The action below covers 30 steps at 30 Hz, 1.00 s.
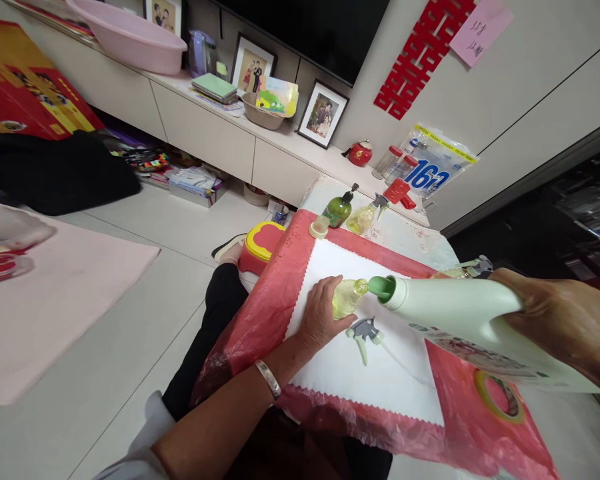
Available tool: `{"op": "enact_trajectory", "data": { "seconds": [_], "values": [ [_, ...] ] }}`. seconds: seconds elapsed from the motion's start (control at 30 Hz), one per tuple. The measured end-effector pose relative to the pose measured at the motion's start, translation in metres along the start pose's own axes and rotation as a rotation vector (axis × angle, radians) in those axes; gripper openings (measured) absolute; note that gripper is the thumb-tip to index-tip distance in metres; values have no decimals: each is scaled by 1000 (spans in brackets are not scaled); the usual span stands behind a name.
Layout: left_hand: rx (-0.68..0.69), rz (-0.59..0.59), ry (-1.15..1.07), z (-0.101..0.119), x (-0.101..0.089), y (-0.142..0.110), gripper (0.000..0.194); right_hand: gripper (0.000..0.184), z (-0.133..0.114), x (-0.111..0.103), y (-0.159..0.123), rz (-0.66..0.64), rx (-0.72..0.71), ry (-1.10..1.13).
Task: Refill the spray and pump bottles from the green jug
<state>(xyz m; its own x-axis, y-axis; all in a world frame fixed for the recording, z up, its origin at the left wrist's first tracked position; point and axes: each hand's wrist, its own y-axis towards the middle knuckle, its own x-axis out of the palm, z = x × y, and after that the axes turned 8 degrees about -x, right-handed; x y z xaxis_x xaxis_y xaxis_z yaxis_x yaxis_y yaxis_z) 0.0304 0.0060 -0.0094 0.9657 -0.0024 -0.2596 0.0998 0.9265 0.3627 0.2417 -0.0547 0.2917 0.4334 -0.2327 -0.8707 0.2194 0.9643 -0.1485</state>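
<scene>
My left hand is wrapped round a small clear bottle of yellowish liquid that stands on a white cloth. My right hand grips a large pale green jug, tipped sideways with its green spout right at the small bottle's open mouth. A grey spray trigger head with its tube lies loose on the cloth just below the bottle.
A red plastic sheet lies under the cloth. Behind stand a green pump bottle, a yellow spray bottle with a red trigger and a small cap. A tape roll lies right. Floor and cabinet are to the left.
</scene>
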Motion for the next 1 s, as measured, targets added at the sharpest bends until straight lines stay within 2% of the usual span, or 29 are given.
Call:
{"op": "enact_trajectory", "data": {
  "seconds": [0.1,0.5,0.73,1.0],
  "values": [
    [16,13,0,-1,1,0,90,33,-3,-3,0,-83,43,-13],
    [-14,-14,-2,1,-1,0,90,34,0,-1,-1,-58,3,-11],
    [-1,-3,-1,0,-1,0,90,30,-5,-6,0,-139,69,-74],
    [10,-5,3,0,-1,-1,90,36,-4,-5,-1,-115,41,-68]
  ]
}}
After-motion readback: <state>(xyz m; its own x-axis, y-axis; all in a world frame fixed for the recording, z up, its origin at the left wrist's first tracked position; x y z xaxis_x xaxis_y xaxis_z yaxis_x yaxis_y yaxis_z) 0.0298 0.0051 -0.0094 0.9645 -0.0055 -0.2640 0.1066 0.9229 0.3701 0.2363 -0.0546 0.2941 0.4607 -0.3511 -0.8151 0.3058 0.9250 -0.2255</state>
